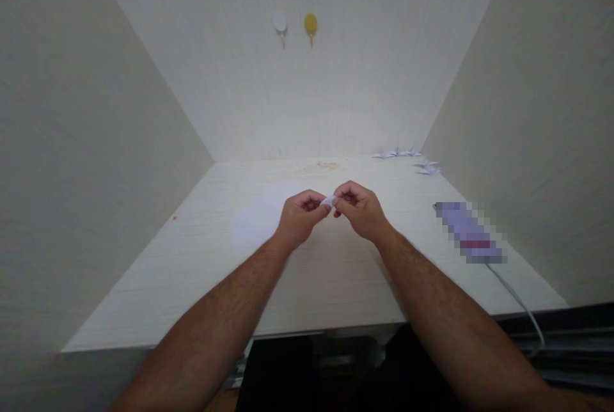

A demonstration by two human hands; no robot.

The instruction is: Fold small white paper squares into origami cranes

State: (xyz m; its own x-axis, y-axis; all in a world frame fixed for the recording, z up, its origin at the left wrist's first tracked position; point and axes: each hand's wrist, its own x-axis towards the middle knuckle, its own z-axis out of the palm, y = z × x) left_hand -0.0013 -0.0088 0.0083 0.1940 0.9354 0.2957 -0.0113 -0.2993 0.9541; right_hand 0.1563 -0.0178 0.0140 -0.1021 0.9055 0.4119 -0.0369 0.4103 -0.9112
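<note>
A small piece of folded white paper [328,201] is held above the middle of the desk, pinched from both sides. My left hand [302,213] grips its left end between thumb and fingers. On the other end, my right hand [359,207] closes thumb and index finger the same way. The fingertips cover much of the paper, so its exact shape cannot be made out. Under and left of my left hand lies a flat white paper sheet [256,217]. Several folded paper cranes [428,167] stand at the back right.
A phone-like device [467,229], blurred out, lies at the right with a white cable [520,303] running off the front edge. Two hooks, one white [280,22] and one yellow [311,23], are on the back wall. Walls enclose the desk [201,284] left, right and behind.
</note>
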